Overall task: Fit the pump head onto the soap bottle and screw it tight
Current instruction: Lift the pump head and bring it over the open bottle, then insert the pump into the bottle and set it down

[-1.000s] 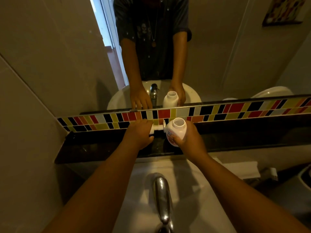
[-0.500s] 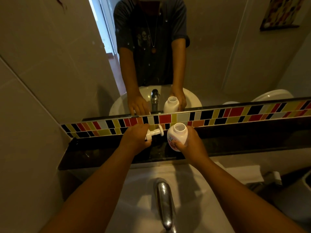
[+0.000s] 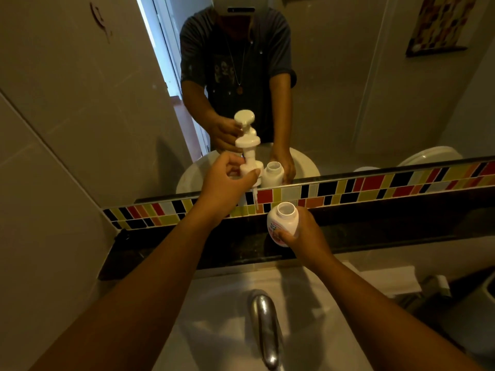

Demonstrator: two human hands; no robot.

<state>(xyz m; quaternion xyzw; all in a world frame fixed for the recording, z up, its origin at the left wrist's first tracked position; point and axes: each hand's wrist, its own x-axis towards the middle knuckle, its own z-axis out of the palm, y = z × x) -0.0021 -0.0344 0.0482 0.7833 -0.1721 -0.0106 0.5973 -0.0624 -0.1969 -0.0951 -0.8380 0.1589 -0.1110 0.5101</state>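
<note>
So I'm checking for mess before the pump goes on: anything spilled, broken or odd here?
Nothing spilled or broken shows. The soap bottle is open and tilted in the right hand; the left hand holds the pump head above it.

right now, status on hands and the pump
Left hand holds pump head raised, tube down. Right hand steadies open soap bottle on ledge. Pump not yet in; path clear.

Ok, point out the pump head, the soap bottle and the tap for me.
pump head (image 3: 250, 167): head view, on its white screw collar above the left hand's thumb.
soap bottle (image 3: 282, 222): head view, on its white shoulder under the open neck.
tap (image 3: 263, 314): head view, on the chrome spout.
</note>
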